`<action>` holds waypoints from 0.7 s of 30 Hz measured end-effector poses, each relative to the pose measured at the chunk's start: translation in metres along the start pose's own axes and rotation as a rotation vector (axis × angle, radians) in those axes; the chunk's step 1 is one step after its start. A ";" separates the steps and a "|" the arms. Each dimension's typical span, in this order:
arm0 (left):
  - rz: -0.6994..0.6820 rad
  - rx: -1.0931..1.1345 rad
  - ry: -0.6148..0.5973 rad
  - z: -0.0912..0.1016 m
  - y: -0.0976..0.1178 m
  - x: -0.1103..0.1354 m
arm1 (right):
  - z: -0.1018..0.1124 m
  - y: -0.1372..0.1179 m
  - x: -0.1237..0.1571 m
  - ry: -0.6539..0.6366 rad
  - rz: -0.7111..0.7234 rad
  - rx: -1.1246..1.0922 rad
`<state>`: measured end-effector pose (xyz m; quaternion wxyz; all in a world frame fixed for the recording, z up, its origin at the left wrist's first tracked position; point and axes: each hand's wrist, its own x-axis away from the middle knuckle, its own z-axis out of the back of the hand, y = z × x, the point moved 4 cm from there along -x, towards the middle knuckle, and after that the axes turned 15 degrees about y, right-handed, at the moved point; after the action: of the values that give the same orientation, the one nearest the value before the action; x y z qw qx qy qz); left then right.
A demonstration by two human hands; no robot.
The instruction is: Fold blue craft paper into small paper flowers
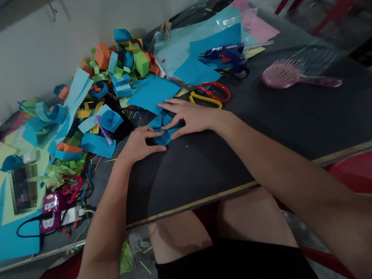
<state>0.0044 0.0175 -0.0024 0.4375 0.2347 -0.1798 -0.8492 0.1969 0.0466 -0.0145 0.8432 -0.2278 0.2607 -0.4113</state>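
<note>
1. Fingertips of the left hand [139, 144] and right hand [192, 115] are laid on the folded blue paper [166, 138], by which it is held down; neither hand is clenched, and whether the paper is also pinched cannot be told. Folding is judged to be partly done: creases and angled flaps are formed, but the piece is not yet flat or closed.
2. The worktop [191, 176] is dark and matt, with a pale strip along its near edge; the folded piece is placed inward from the middle of that edge.
3. Towards the far edge, a smooth pale blue sheet [172, 50] is spread, and beside it, at the far right corner, a pink sheet [260, 26].
4. Left of that sheet, also along the far edge, paper shapes [102, 56] are heaped: boxy, looped and curled, already made up in orange, green, blue and yellow.
5. Towards the right edge, a glossy pink hairbrush [283, 79] is laid.
6. Nearer the middle, a blue glue gun [229, 53] and scissors [212, 83] with red and yellow handles are set down.
</note>
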 end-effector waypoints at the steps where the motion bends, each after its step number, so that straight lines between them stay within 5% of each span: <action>1: 0.000 0.004 -0.013 0.001 -0.001 0.000 | 0.000 0.000 0.000 0.005 -0.004 -0.006; 21: -0.023 -0.011 -0.019 0.002 0.000 -0.001 | 0.005 -0.007 -0.001 0.039 -0.024 0.022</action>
<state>0.0041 0.0184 -0.0007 0.4275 0.2260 -0.1765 -0.8574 0.1954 0.0446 -0.0068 0.8354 -0.2135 0.2699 -0.4286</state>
